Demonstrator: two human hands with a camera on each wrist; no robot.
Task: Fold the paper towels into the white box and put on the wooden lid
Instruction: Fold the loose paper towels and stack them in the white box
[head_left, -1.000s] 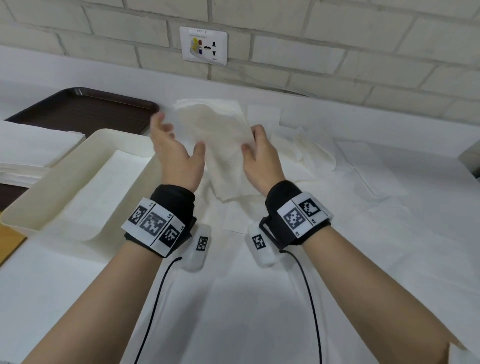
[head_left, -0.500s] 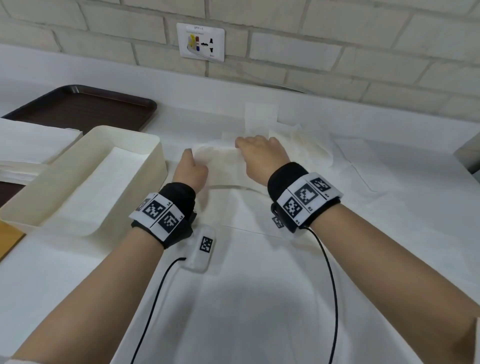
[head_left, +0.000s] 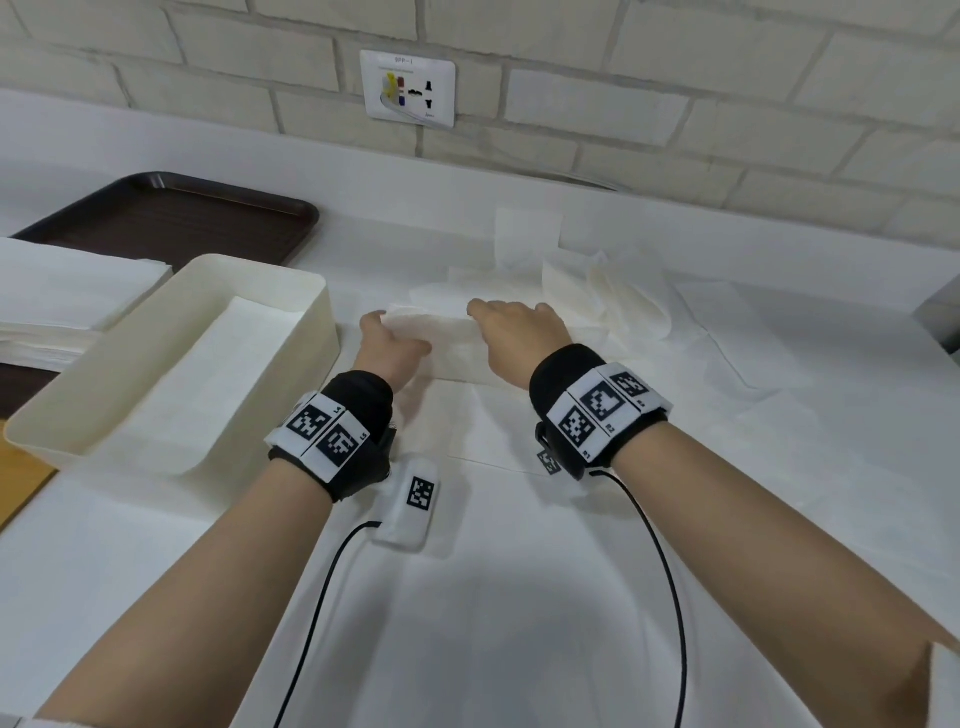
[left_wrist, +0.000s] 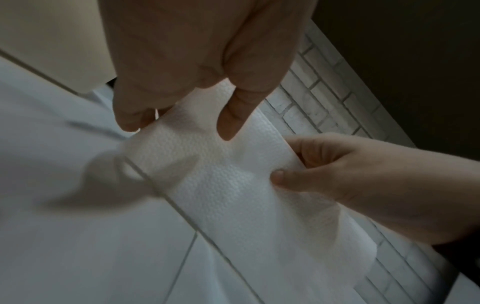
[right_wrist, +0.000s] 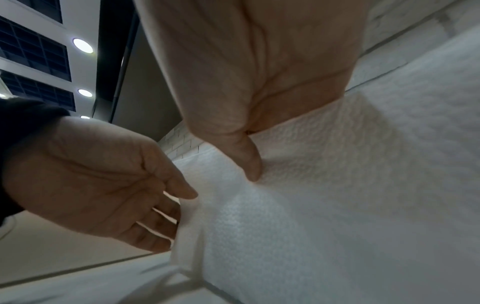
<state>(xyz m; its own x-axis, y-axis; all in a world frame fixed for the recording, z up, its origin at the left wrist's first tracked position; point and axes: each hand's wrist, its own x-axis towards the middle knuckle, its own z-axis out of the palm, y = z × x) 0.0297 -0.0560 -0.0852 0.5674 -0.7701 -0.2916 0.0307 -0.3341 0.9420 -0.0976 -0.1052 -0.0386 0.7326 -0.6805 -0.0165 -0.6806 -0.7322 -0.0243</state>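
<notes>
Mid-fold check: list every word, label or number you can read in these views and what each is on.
"9PP-1": printed at the top of the wall socket plate; the finer print under it and beside the sockets is too small to read.
"L4", "L5": on the left wristband markers, small and uncertain.
"R1", "R2": on the right wristband markers, small and uncertain.
The square codes carry no readable words. Wrist views show no text.

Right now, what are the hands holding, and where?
One folded paper towel: left hand grips its left end, right hand its right end.
</notes>
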